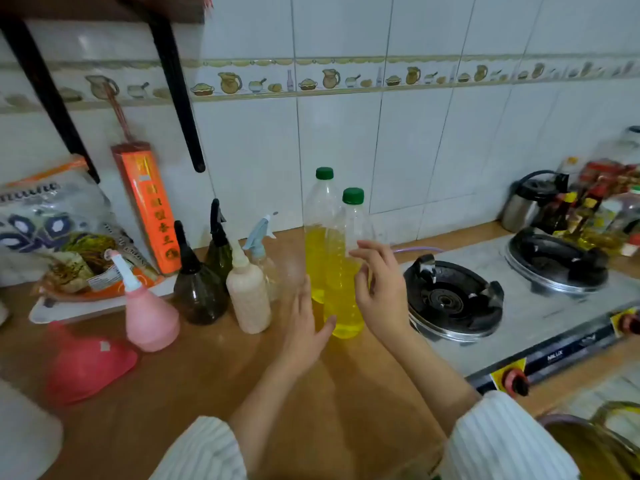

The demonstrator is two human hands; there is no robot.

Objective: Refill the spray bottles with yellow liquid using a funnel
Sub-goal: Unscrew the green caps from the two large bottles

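Reaching in from the near edge of the counter [214, 368], both hands frame the nearer yellow bottle [343, 271], which serves as landmark. Left hand [306, 327] is flat, fingers spread and empty, just left of the bottle base, thumb about touching it. Right hand [379, 282] is open, fingers curled loosely beside the bottle's right side, not clamped; contact unclear. Green cap [353, 196] is on, so nothing poured yet by my read. Red funnel [86, 367] lies on its side well left and nearer than the bottle, untouched. Left of the bottle stand the sprayers, all heads on: pink spray bottle [149, 313], cream spray bottle [247, 292], dark spray bottle [195, 289], another dark one [218, 244] behind, clear one with blue trigger [263, 251]. Second yellow bottle [320, 230] touches the landmark from behind, capped too. Stove [453, 299] sits right. Task looks barely begun: uncapping, funnel placing, and all refills remain.
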